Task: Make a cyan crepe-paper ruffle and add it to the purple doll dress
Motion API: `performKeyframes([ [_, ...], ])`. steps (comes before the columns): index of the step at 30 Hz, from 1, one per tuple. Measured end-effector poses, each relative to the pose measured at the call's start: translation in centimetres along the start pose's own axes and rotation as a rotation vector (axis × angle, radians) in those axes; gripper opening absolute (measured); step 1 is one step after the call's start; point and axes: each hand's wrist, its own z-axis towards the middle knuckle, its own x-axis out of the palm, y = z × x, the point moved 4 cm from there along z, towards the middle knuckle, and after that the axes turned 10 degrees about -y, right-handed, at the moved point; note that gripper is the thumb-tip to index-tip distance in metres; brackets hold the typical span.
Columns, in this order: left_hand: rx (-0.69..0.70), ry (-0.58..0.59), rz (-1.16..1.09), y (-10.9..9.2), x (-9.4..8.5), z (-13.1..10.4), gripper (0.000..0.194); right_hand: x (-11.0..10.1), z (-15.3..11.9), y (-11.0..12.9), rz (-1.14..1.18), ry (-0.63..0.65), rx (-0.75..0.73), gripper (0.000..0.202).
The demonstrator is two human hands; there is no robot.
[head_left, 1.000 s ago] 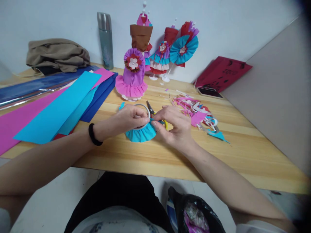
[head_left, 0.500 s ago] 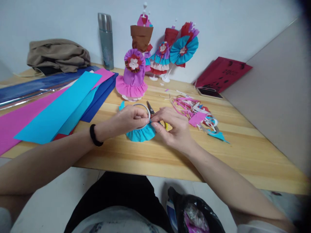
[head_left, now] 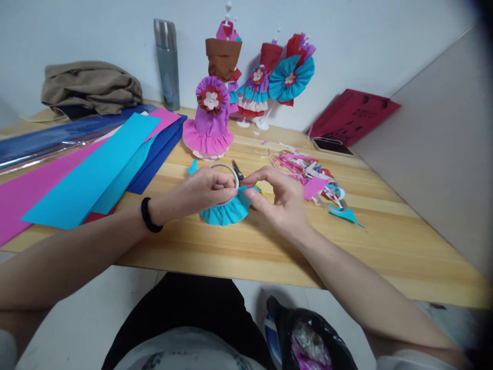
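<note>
A white ring [head_left: 235, 176], which looks like a tape roll, stands on the table with a strip of blue crepe paper [head_left: 225, 214] gathered in folds along its lower edge. My left hand [head_left: 210, 187] is closed, thumb and curled fingers gripping the paper against the ring. At the right end of the strip, my right hand [head_left: 283, 198] has the paper's upper edge between thumb and index finger. Black-bladed scissors [head_left: 238, 169] lie just behind, their yellow handle [head_left: 260, 189] partly covered by my right hand.
Coloured paper sheets [head_left: 92, 172] spread over the left side. Paper scraps [head_left: 308, 177] are heaped on the right. Behind stand small dressed figures, including a purple-and-pink dress [head_left: 210, 123], and a flask [head_left: 167, 67]. A red bag [head_left: 356, 118] leans by the partition; a black bin bag [head_left: 311, 334] sits below.
My right hand has shifted slightly right and up, and its thumb and index finger have moved a little apart. More blue paper now shows between the two hands. My left hand stays put.
</note>
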Motion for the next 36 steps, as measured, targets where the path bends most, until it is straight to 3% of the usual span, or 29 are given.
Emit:
performKeyframes([
  [5, 0.025, 0.008, 0.009, 0.2, 0.1, 0.0, 0.026, 0.4, -0.3, -0.5, -0.041, 0.059, 0.047, 0.011],
  [16, 0.092, -0.035, 0.042, 0.4, 0.0, 0.0, 0.025, 0.6, -0.2, 0.3, -0.032, 0.136, -0.048, 0.014],
  [26, 0.015, 0.000, 0.003, -0.2, -0.1, 0.0, 0.028, 0.4, -0.2, 0.1, 0.005, 0.088, -0.041, 0.018],
  [31, -0.060, 0.016, -0.025, -0.2, -0.2, 0.0, 0.028, 0.5, -0.1, -0.3, 0.058, 0.105, 0.045, 0.021],
  [36, -0.056, 0.014, -0.069, -0.3, -0.3, 0.0, 0.027, 0.3, -0.1, -0.9, 0.094, 0.038, 0.159, 0.013],
])
